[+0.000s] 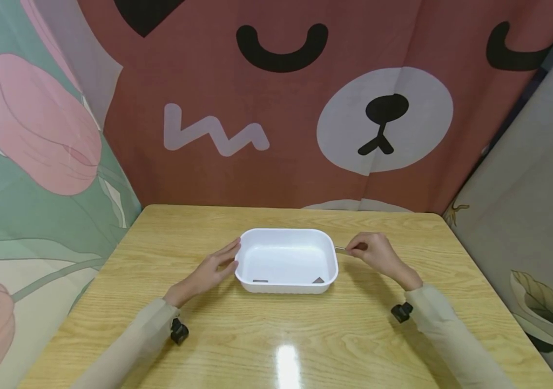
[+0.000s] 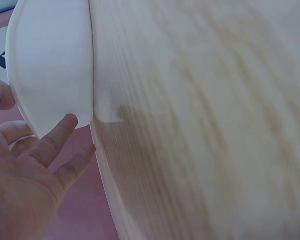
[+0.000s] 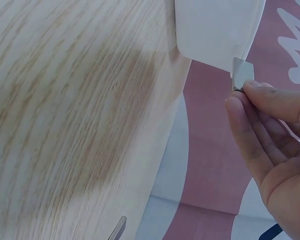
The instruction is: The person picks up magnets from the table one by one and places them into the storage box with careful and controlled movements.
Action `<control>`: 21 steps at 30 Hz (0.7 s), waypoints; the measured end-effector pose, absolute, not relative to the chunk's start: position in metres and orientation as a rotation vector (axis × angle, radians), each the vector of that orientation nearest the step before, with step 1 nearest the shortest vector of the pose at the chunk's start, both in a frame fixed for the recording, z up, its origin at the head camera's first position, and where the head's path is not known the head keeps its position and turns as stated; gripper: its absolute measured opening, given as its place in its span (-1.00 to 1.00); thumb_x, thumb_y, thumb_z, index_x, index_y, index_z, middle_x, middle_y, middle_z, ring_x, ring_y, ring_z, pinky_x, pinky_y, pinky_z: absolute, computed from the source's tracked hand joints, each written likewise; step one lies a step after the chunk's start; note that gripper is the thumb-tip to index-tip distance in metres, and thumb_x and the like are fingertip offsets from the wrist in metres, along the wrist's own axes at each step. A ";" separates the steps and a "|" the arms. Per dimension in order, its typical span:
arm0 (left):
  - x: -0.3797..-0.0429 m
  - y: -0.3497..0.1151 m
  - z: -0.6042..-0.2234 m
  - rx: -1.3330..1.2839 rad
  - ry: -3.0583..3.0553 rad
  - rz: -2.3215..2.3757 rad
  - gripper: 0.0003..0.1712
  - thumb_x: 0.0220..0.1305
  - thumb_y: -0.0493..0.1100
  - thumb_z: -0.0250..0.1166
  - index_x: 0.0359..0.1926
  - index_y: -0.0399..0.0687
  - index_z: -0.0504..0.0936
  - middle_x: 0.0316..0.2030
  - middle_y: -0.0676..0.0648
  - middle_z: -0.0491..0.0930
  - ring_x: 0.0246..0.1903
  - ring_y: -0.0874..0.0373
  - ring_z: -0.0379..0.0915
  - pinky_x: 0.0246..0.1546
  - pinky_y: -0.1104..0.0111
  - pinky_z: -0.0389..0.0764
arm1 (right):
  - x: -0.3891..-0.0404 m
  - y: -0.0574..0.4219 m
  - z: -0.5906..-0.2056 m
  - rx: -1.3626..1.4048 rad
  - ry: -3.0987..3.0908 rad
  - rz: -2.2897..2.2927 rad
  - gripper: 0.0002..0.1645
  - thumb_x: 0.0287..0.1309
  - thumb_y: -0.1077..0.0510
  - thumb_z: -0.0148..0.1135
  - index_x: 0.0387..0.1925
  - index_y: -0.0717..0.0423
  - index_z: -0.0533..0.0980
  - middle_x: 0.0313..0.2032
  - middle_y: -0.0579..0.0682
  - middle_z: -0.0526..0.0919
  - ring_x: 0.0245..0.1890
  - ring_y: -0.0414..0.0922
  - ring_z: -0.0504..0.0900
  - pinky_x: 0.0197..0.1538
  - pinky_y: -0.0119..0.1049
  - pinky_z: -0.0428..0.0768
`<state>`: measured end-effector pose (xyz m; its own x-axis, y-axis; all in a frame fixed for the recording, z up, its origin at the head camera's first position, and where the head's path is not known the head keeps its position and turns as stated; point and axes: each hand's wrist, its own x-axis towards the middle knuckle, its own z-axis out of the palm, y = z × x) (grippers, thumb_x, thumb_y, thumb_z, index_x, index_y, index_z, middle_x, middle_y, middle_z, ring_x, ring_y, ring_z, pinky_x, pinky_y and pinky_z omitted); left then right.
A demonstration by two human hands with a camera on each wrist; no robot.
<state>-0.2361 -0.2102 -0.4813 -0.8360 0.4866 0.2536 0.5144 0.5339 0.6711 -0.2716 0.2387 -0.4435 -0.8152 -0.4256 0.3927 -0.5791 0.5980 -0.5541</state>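
Note:
A white plastic basin (image 1: 286, 232), rectangular with rounded corners, stands on the wooden table. My left hand (image 1: 212, 269) rests against its left end with fingers spread and mostly straight. In the left wrist view, the fingertips (image 2: 70, 120) touch the basin's outer wall (image 2: 52, 60). Beyond the opposite end, my right hand (image 1: 376, 253) pinches a small flat shiny piece (image 3: 243, 72) between thumb and fingers. That piece sticks out toward the basin's right rim and overlaps the wall in the right wrist view. Two small grey patches (image 1: 260, 281) show inside, along the near wall.
The wood-grain table (image 1: 237, 335) reaches back to a red curtain (image 1: 199, 178) with a bear's face. Patterned cloths hang at both sides. A thin strip with a rounded end (image 3: 118, 227) shows low in the right wrist view. Each wrist wears a small black camera (image 1: 402, 312).

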 end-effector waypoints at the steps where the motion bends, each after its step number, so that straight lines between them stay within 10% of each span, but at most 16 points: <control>1: -0.236 -0.210 -0.481 -0.891 -2.717 -1.215 -0.38 0.50 -0.16 0.13 0.45 -0.31 0.21 0.50 -0.21 0.05 0.44 -0.07 0.03 0.37 0.09 0.21 | -0.271 0.239 -0.443 0.834 -2.604 1.026 -0.86 0.02 0.45 0.43 -0.39 0.20 0.72 -0.37 -0.03 0.72 -0.41 -0.18 0.69 -0.36 -0.38 0.69; 21: -0.236 -0.211 -0.483 -0.915 -2.700 -1.241 -0.37 0.50 -0.17 0.13 0.45 -0.33 0.19 0.51 -0.16 0.03 0.40 -0.07 0.14 0.32 0.15 0.32 | -0.274 0.231 -0.434 0.795 -2.510 0.994 -0.87 -0.02 0.44 0.47 -0.41 0.22 0.72 -0.38 0.03 0.72 -0.44 -0.11 0.70 -0.39 -0.37 0.69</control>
